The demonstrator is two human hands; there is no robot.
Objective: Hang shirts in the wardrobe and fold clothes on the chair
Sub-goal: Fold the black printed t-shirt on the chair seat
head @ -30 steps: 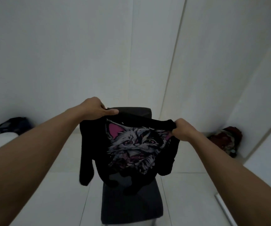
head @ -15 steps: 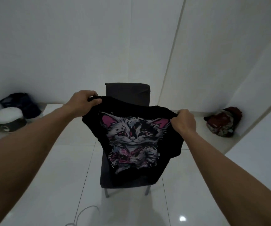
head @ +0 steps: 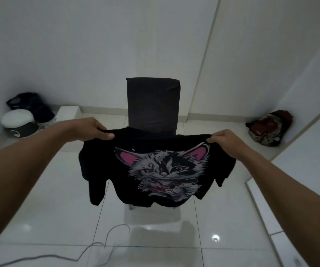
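Note:
A black T-shirt (head: 155, 145) with a grey and pink cat print hangs spread out in front of me. My left hand (head: 91, 130) pinches its top edge at the left. My right hand (head: 224, 140) pinches the top edge at the right. The shirt hangs in front of a dark chair (head: 153, 105), whose backrest rises behind it; the seat is hidden by the cloth. The shirt's lower part is bunched and folded up, with a sleeve dangling at each side.
A white and black round container (head: 19, 123) and a dark bag (head: 32, 104) lie at the left wall. A red patterned bundle (head: 269, 128) sits in the right corner. A grey cable (head: 97, 245) trails over the glossy white floor tiles.
The view has tilted down and back, so more floor and the whole chair backrest show. Both hands hold the shirt lower and wider apart, stretching its top edge flat.

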